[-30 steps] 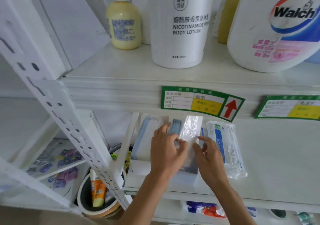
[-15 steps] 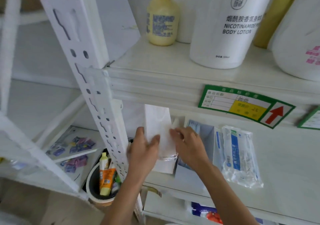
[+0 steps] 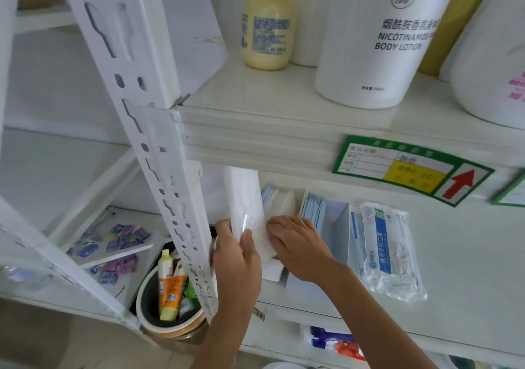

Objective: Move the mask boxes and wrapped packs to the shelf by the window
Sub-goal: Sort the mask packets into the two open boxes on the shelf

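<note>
A white wrapped pack [image 3: 245,201] stands on end at the left end of the middle shelf [image 3: 468,269]. My left hand [image 3: 235,250] grips its lower left side and my right hand [image 3: 295,241] presses its lower right side. Behind it sits an open white mask box [image 3: 279,202] with blue masks. A second open mask box [image 3: 326,226] with blue masks stands just right of my right hand. Clear wrapped mask packs [image 3: 389,249] with blue labels lie flat further right.
A perforated white upright post [image 3: 159,152] stands close against my left hand. On the shelf above are a yellow bottle [image 3: 268,25] and a large white body lotion bottle [image 3: 377,36]. Below left a bucket [image 3: 170,312] holds tubes.
The view has swung left. Both hands have shifted the white pack leftward from the mask box area and stood it upright by the post.
</note>
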The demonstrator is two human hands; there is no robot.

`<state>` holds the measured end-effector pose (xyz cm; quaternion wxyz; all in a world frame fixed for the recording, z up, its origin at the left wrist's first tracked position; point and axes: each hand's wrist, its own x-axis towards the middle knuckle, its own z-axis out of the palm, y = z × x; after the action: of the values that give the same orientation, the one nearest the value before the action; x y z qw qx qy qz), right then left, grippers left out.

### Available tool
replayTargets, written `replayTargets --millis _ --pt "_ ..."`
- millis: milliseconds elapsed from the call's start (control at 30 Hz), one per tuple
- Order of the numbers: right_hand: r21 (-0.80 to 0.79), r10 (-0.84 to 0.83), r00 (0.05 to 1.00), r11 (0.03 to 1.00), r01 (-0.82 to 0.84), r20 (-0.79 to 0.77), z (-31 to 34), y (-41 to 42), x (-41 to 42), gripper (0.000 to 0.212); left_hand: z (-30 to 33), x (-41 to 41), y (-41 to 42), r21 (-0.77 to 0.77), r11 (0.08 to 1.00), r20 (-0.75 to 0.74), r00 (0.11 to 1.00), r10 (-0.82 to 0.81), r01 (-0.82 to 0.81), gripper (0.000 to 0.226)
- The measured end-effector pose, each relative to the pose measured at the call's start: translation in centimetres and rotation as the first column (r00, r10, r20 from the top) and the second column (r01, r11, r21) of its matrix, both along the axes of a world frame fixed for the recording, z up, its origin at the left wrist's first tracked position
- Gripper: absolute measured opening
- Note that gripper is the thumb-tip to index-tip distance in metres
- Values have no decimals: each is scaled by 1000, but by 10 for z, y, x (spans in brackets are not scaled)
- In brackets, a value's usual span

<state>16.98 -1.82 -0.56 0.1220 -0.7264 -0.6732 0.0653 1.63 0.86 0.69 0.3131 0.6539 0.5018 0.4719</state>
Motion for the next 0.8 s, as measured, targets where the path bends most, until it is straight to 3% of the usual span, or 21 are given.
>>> replayTargets --millis 233,400,533,633,800 --pt "-24 -160 981 987 159 -110 10 -9 16 36 -5 2 5 -107 994 56 998 -4 10 16" --pt "-26 -308 950 951 307 -44 8 0 5 45 -7 1 6 -47 999 -50 999 -8 6 19" --pt "10 -353 927 934 357 -127 -4 3 -5 40 -1 -3 -1 37 999 -53 999 9 -7 15" --pt "38 -360 925 929 367 -123 -9 -1 -2 35 5 -11 -10 182 983 -154 988 4 24 16" --pt "77 -321 934 939 336 -159 -4 0 -1 20 5 -15 -6 35 999 -318 948 -23 35 16"
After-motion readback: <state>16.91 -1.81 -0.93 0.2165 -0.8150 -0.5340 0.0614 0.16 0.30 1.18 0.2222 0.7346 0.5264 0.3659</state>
